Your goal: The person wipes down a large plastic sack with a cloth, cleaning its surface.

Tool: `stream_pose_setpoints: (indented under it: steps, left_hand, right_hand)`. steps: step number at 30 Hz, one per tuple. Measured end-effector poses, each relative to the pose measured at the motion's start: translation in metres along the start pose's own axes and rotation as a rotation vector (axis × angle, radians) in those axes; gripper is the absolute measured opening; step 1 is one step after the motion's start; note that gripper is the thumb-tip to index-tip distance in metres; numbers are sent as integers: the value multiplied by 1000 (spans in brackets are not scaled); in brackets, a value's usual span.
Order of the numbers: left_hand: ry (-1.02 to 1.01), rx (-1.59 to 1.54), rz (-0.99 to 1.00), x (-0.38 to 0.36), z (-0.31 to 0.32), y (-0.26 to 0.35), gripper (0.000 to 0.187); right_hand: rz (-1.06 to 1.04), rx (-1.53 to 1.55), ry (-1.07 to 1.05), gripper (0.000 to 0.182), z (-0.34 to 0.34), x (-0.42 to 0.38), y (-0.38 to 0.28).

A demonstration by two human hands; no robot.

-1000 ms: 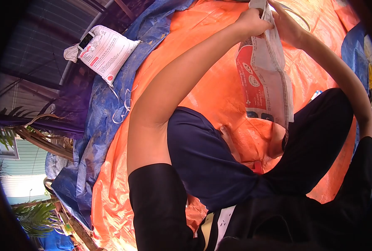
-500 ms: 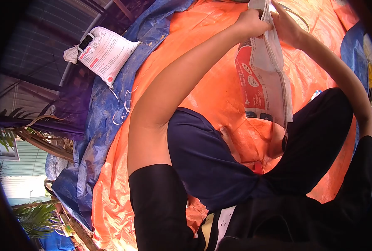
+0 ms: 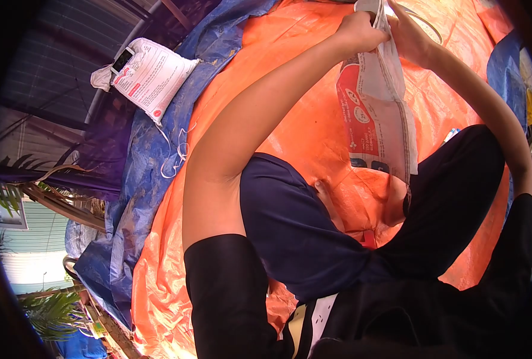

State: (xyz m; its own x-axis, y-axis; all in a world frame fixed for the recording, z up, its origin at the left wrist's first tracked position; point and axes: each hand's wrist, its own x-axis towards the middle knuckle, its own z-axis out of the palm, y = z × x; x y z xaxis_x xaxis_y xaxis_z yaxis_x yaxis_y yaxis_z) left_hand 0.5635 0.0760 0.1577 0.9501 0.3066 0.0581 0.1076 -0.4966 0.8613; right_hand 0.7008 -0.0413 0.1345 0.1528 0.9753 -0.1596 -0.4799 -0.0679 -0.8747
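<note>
A white woven sack (image 3: 391, 107) with a red printed panel hangs down in front of me, its lower end by my right knee. At the top of the view my left hand (image 3: 363, 33) is closed on the sack's upper part, with the thumb pressed to it. My right hand (image 3: 410, 37) is closed against the other side of the same sack, close beside the left. Its fingertips are partly cut off by the frame's top edge, as is the sack's upper end.
I sit cross-legged on an orange tarp (image 3: 302, 90). A full white sack (image 3: 155, 78) with red print, a dark device (image 3: 123, 60) on it and loose white string (image 3: 179, 158) lie on the blue tarp (image 3: 149, 140) to the left. A round rim (image 3: 427, 24) shows behind my right hand.
The sack's lower part has shifted very slightly. Both hands keep their hold in nearly the same place.
</note>
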Motion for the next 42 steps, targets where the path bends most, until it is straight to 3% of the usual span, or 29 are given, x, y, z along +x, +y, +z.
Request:
stream_pose_setpoints:
  steps: [5,8,11,14,17,20,24,25,29,34,39,42]
  left_hand:
    - [103,145,58,1,4,-3,37]
    - [77,-33,66,13,4,-13,36]
    - [31,-270,251,24,5,-24,23]
    - [113,-274,272,22,1,-21,22]
    - [86,-264,218,11,-15,-10,24]
    - [72,-313,271,-1,-24,-10,26]
    - [76,-279,251,-23,-44,-22,30]
    - [90,-161,32,-28,-56,-26,37]
    - [100,-111,-5,-67,-85,-29,38]
    - [6,116,45,-90,-104,-51,38]
    - [-120,-17,46,-100,-94,-50,46]
    - [-70,-73,-50,-103,-83,-39,45]
  right_hand:
    - [-28,2,-36,84,13,1,-3]
    - [26,-169,124,70,30,-9,-13]
    - [88,-91,26,55,19,-6,-16]
    - [35,-197,178,46,17,-7,-17]
    - [-141,-505,276,56,17,-13,-18]
    - [-248,-702,317,40,-12,-11,-11]
    - [-197,-857,345,33,-6,-32,-15]
    - [-200,-856,351,31,-16,-35,-14]
    - [-187,-1016,347,19,-48,-57,-24]
    - [-355,-1213,266,8,-50,-80,-30]
    - [-424,-1144,219,8,-43,-85,-22]
    - [-308,-1100,257,12,-40,-89,-26]
